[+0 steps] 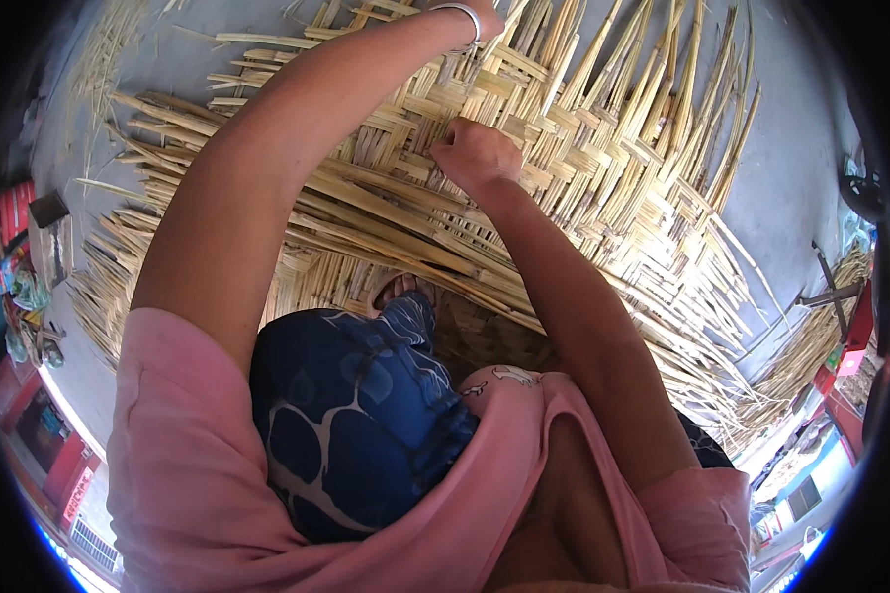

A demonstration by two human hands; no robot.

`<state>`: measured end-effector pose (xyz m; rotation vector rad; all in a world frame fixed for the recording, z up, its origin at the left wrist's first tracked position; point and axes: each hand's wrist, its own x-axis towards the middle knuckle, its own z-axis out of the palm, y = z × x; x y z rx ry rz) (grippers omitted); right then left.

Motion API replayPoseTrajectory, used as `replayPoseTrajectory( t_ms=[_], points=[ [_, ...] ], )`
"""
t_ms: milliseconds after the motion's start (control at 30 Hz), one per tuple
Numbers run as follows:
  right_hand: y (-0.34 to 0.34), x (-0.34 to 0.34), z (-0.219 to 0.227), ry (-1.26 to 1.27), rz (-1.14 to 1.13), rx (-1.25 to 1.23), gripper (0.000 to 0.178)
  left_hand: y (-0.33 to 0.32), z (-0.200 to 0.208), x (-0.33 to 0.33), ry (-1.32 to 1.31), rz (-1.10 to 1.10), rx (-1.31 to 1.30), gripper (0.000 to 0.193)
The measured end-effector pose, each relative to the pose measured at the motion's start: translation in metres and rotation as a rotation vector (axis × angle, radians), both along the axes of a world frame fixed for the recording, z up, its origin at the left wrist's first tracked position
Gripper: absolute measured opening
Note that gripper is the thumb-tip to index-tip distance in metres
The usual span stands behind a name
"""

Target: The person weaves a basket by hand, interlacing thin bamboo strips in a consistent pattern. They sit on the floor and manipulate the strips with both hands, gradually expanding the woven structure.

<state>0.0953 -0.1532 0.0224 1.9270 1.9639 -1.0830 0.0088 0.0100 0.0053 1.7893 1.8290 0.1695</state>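
A large mat of split, straw-coloured cane strips lies spread beneath my arms, woven in a zigzag pattern, with loose strip ends fanning out along its edges. My left hand, with a silvery bangle at its wrist, reaches to the far part of the weave. The picture's top edge cuts it off, so its fingers hardly show. Closer in, my right hand rests on the weave, its fingers curled closed. What they hold, if anything, is hidden. A bundle of long strips crosses the mat just below it.
My sandalled foot is on the woven part below my hands. Grey floor surrounds the mat. More cane strips lie at the right, near a dark metal frame. Bags and assorted household things stand at the far left.
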Motion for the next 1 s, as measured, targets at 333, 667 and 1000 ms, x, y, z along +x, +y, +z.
replayPoseTrajectory(
  t_ms=[333,667,1000],
  points=[
    [0.003,0.002,0.006,0.003,0.040,-0.028,0.035,-0.012,0.022,-0.016,0.039,0.094,0.005,0.029],
    [0.012,-0.005,0.012,-0.056,0.024,-0.139,0.038,-0.026,0.030,0.006,-0.043,0.020,0.148,0.024],
    [0.012,-0.007,0.006,-0.051,-0.070,-0.155,0.035,-0.015,0.020,-0.020,-0.014,0.112,0.062,0.039]
  ],
)
